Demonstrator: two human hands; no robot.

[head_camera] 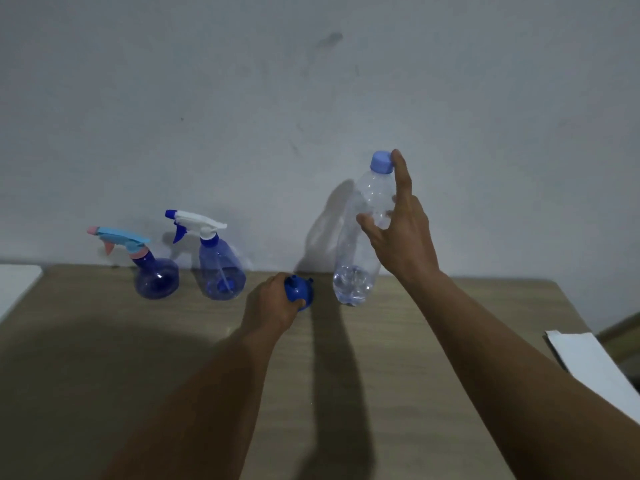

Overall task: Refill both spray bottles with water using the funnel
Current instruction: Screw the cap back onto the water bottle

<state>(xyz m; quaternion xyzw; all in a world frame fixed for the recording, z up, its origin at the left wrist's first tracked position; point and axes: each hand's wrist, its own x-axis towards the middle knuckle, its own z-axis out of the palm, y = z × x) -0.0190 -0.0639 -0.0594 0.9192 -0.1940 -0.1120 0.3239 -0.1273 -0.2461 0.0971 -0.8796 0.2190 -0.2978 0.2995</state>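
I am looking down over the desk (415,341), and I am judging this as the opening of the job: the gear is only being gathered and nothing is being poured yet. The water bottle (356,265) is standing toward the back edge, right of centre, leaning a little in this wide view, with its cap on and water showing only in its bottom part. My right hand (401,233) is reaching round its upper half with the fingers spread apart. The index finger is lying straight up the neck with its tip at the cap (382,162), and the thumb is resting across the shoulder; I am not seeing a closed grip there. Well to the left, against the wall, the two sprayers are standing side by side, the cone sprayer (221,271) with the white head and the round sprayer (157,278) with the pale blue and pink head. Both are looking close to empty, and both are keeping their heads screwed on. Between the cone sprayer and the water bottle, my left hand (273,301) is curling over the blue funnel (298,293), clamped on it where it is sitting on the desk. I am reckoning the next move is calling for a sprayer head to be unscrewed first, since the funnel is having no open neck to sit in. After that the cap is needing to come off, and with so little water I am expecting a careful, steady tilt.
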